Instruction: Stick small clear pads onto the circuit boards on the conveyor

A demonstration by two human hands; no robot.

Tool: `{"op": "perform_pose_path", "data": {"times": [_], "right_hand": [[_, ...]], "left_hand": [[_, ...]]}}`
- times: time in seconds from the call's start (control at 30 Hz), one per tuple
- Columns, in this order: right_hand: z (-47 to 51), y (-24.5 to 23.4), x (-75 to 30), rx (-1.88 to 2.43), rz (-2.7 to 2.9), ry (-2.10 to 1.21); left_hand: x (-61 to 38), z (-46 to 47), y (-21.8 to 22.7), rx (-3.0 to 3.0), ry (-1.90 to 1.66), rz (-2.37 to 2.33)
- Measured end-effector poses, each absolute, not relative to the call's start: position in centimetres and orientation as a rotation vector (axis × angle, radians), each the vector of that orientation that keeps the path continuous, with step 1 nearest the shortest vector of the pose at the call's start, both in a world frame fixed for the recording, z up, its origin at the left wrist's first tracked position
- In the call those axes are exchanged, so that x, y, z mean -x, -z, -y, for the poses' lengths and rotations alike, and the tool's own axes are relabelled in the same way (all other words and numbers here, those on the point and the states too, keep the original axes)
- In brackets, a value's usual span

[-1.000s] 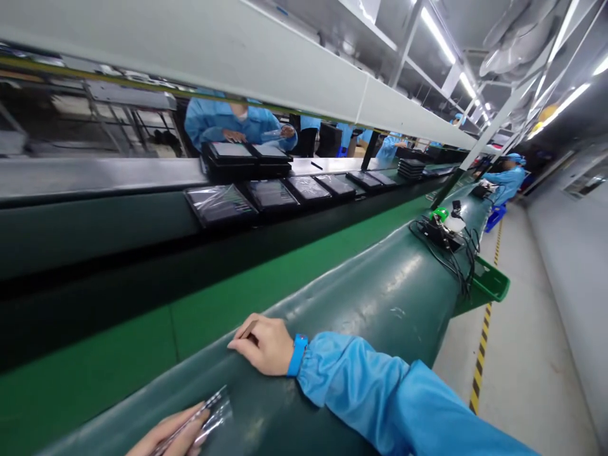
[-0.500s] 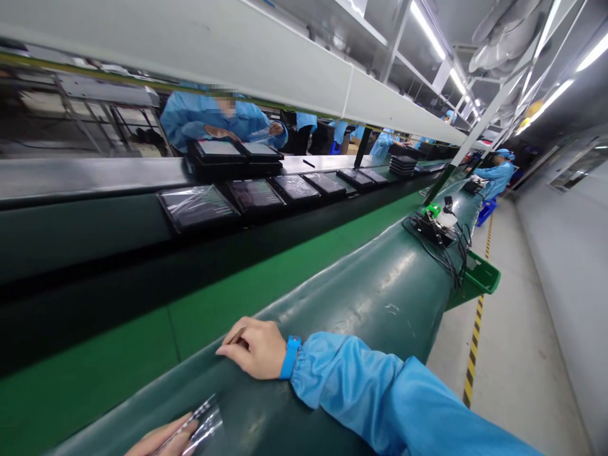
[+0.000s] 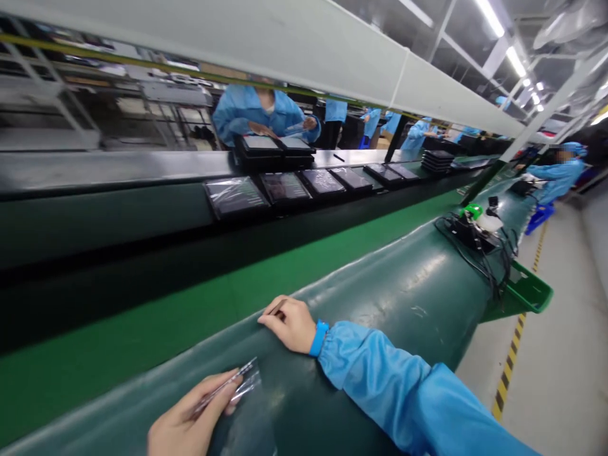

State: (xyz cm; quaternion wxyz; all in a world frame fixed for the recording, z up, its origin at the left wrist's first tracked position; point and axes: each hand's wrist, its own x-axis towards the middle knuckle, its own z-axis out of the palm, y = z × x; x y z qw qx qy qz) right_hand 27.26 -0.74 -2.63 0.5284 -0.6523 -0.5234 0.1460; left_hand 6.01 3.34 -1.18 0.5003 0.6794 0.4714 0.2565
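Observation:
My left hand (image 3: 192, 411) is at the bottom, its thumb and fingers pinching the edge of a sheet of clear plastic film (image 3: 251, 418). A row of small marks runs along the pinched edge, and the rest of the film hangs over the green bench mat (image 3: 361, 304). Further right, my right hand (image 3: 292, 324) rests at the mat's far edge with fingers curled. A thin dark strip (image 3: 277, 308) shows between its thumb and forefinger; its kind is not clear. A blue wrist strap (image 3: 318, 337) circles that wrist.
Beyond the bench runs a green conveyor belt (image 3: 228, 297). Several flat black film-covered panels (image 3: 237, 196) lie along its far side. A co-worker (image 3: 266, 114) handles stacked panels opposite. To the right are a device with tangled cables (image 3: 475, 231) and a green bin (image 3: 532, 288).
The view has swung left and slightly down, so the scene sits further right. More of my left hand and its film shows. Both hands keep their grip.

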Motion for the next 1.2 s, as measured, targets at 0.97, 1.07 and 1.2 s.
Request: {"op": "perform_pose_path", "data": {"times": [0.97, 1.07, 1.2], "right_hand": [[3.3, 4.5, -28.9, 1.613, 1.305, -0.42], [3.4, 4.4, -29.0, 1.649, 1.307, -0.407], [3.4, 4.1, -29.0, 1.663, 1.301, -0.395]], "left_hand": [[-6.8, 0.3, 1.9, -1.189, -0.744, -0.873], [-6.9, 0.4, 2.3, -1.152, -0.745, -0.857], [-7.0, 0.3, 2.9, -1.127, -0.742, -0.846]]}}
